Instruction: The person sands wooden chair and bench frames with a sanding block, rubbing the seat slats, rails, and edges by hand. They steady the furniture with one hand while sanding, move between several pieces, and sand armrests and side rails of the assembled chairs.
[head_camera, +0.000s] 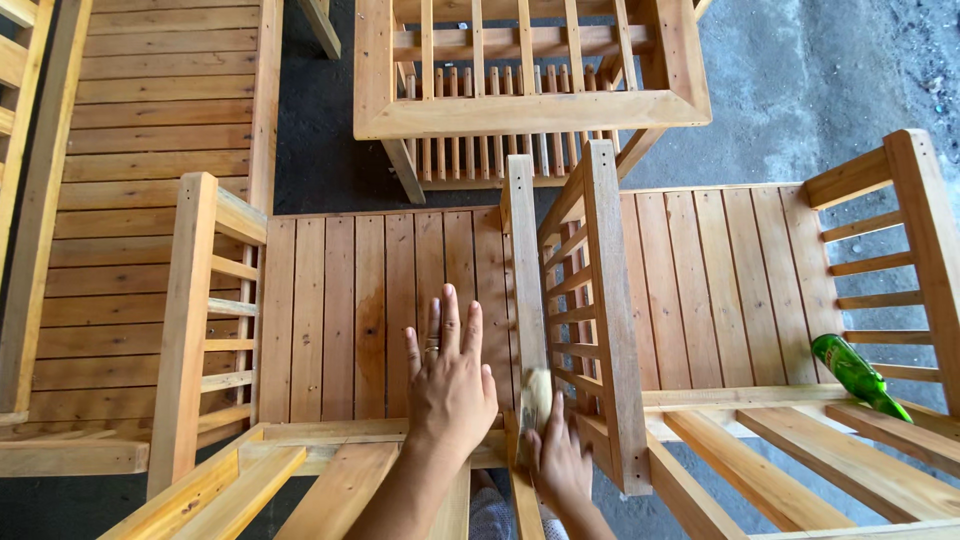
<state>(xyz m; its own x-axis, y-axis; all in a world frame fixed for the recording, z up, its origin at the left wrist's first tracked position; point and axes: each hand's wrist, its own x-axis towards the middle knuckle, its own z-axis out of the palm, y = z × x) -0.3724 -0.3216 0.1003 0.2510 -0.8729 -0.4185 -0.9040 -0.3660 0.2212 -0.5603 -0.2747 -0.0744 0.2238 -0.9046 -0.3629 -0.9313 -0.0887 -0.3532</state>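
With the left hand (450, 385) spread flat on the slatted seat (370, 310) and the right hand (562, 462) clamped on a sanding pad (536, 398) against the near armrest rail (524, 290), splinters could catch fingers.

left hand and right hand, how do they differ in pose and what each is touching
The left hand lies flat with fingers spread, above the slatted wooden chair seat; the right hand is curled around a small tan pad. The left hand holds nothing and wears a ring; the right hand presses its pad against the upright wooden armrest rail. Both reach over pale unfinished wooden chairs.
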